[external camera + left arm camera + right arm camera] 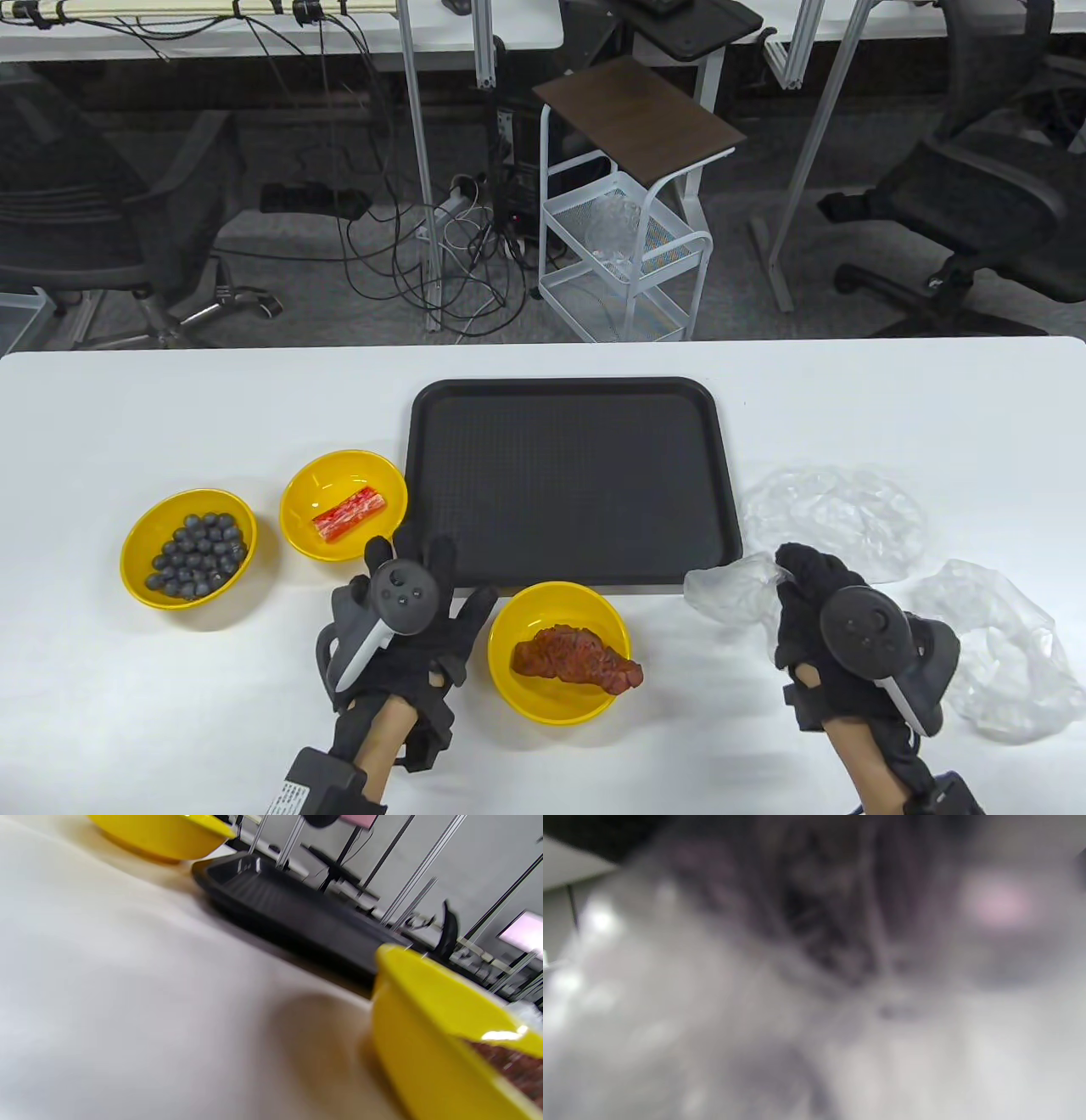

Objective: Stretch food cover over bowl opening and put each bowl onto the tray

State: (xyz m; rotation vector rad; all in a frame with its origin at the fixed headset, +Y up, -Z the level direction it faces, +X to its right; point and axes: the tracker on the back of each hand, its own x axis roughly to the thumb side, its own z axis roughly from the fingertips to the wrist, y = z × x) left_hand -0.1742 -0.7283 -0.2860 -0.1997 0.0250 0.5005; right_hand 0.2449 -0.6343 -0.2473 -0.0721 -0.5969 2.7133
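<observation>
Tray (568, 399) bare; three bowls uncovered on counter (127, 722). Right hand (819, 615) fingers pinch cover (721, 590); left hand (407, 620) fingers spread, beside meat bowl (517, 679). All covering, placing left.

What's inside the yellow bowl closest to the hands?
Inside the yellow plastic bowl nearest the hands lies one reddish-brown chunk of meat, one end poking over the rim. Nothing covers the bowl. The meat hides the part of the bowl's bottom beneath it.

On the white table (127, 730), the black rectangular plastic tray (573, 475) sits mid-table, two round yellow plastic bowls (188, 548) left of it, a third yellow bowl (560, 652) before it, crumpled clear plastic covers (836, 509) right.
</observation>
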